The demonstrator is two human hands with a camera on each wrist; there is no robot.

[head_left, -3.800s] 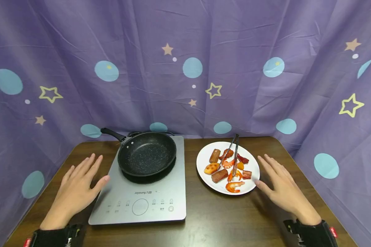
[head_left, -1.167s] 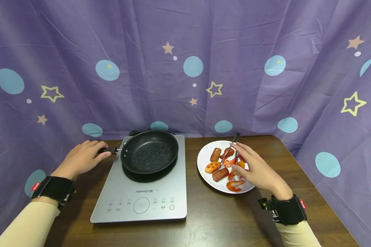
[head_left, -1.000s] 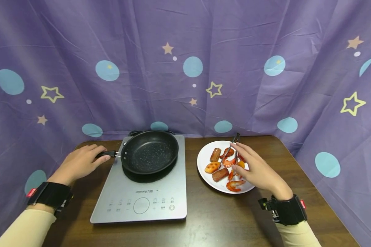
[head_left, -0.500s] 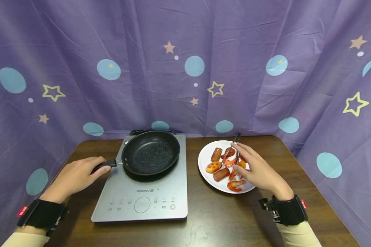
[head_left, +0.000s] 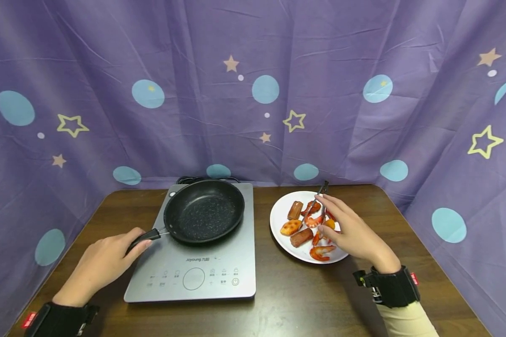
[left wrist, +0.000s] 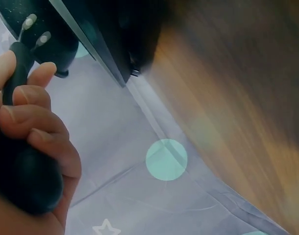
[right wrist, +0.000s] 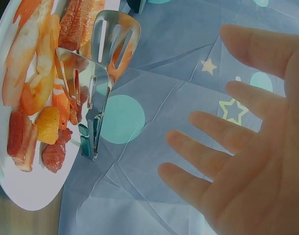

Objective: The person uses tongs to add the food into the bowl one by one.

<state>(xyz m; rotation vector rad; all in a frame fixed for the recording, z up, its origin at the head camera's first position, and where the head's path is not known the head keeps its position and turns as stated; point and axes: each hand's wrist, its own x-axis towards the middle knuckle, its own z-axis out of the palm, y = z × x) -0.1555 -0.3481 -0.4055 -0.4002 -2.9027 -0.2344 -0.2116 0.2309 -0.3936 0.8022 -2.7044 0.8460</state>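
My left hand (head_left: 103, 260) grips the black handle (head_left: 145, 238) of a dark speckled frying pan (head_left: 206, 211). In the left wrist view the fingers (left wrist: 34, 115) curl round that handle. The pan sits over the back half of a silver induction cooker (head_left: 219, 290). On the right, my right hand (head_left: 356, 234) hovers over a white plate (head_left: 280, 206) with fingers spread, holding nothing. Metal tongs (right wrist: 95, 117) with slotted ends lie on the plate, partly hidden by the hand in the head view. Around them lie shrimp (head_left: 320, 253), sausage pieces (head_left: 301, 238) and a yellow spotted piece (head_left: 291, 228).
The brown wooden table (head_left: 295, 304) carries the cooker at left and the plate at right. A black cord (head_left: 187, 179) runs behind the cooker. A purple curtain (head_left: 333, 131) with stars and dots hangs along the back and sides.
My left hand came from beside the cooker to the pan's handle and has swung it nearer, turning the pan. My right hand went over the plate, then stayed there.
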